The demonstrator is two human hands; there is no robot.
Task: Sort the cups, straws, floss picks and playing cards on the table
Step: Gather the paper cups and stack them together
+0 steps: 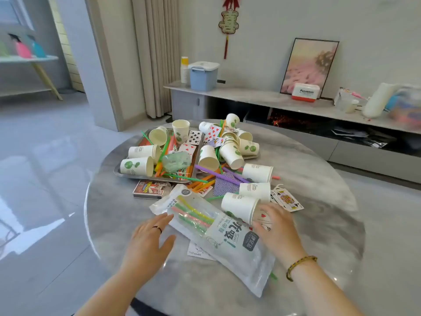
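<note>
The straw bag [211, 231] lies flat between both hands, its long axis running from far-left to near-right. The left hand [148, 240], fingers spread, touches its left edge. The right hand [278, 229] rests loosely open at a tipped cup [239, 206].

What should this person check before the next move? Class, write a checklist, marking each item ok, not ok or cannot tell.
1. Free hands: ok, left hand and right hand are open.
2. Reach to straw bag: ok, it lies between the hands.
3. Sealed bag: cannot tell.
4. Upright cups: not ok, most lie tipped on tray and table.
5. Gathered cards: not ok, they are scattered, and one lies partly under the bag.
</note>
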